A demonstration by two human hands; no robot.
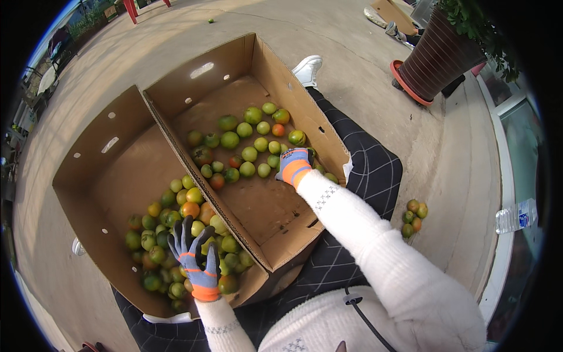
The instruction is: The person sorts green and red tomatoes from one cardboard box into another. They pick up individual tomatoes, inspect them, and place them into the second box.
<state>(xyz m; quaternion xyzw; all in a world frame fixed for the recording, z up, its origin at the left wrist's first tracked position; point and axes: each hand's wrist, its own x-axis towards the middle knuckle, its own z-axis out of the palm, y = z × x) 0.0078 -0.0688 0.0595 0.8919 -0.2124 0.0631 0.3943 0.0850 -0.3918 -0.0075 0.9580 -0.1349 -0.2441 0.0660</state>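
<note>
Two open cardboard boxes stand side by side before me. Many green and orange tomatoes (149, 240) fill the near end of the left box (88, 176). Over them my left hand (196, 259), in a grey-blue glove with an orange cuff, spreads its fingers and grips nothing. The right box (264, 215) holds a looser spread of green tomatoes (229, 140) and a few reddish ones. My right hand (295, 165), gloved alike, reaches down among tomatoes near that box's right wall. Its fingertips are hidden, so whether it holds a tomato cannot be told.
Several tomatoes (415, 215) lie on the floor at the right, with a plastic bottle (517, 216) beyond them. A large potted plant (440, 53) stands on an orange saucer at the upper right. Behind it a person's shoe (393, 30) shows. Red furniture legs (131, 11) are at the top left.
</note>
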